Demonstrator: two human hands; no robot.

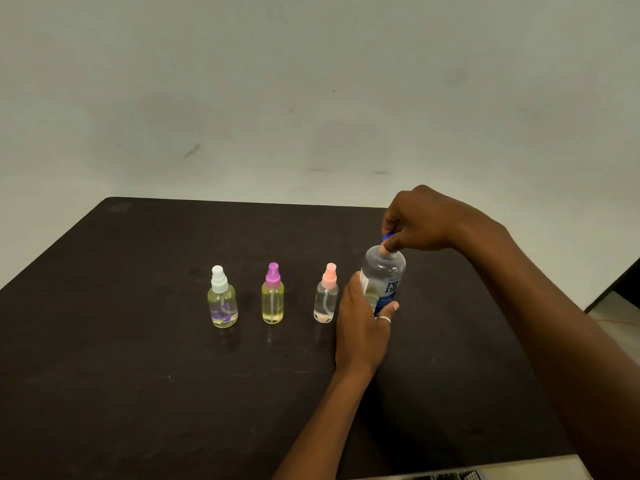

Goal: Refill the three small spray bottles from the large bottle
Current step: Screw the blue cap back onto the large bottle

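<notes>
Three small spray bottles stand in a row on the dark table (138, 375): one with a white cap (222, 299), one with a purple cap (273, 296) holding yellowish liquid, and one with a pink cap (326, 296) holding a little clear liquid. To their right stands the large clear bottle (382, 275) with a blue label. My left hand (360, 327) wraps around its lower body. My right hand (422, 220) pinches its blue cap (387, 237) from above; the cap is mostly hidden by my fingers.
The table's far edge meets a pale wall (311, 98). A light surface with a dark gridded object (460, 474) shows at the bottom right corner. A dark edge (620, 282) stands at the far right.
</notes>
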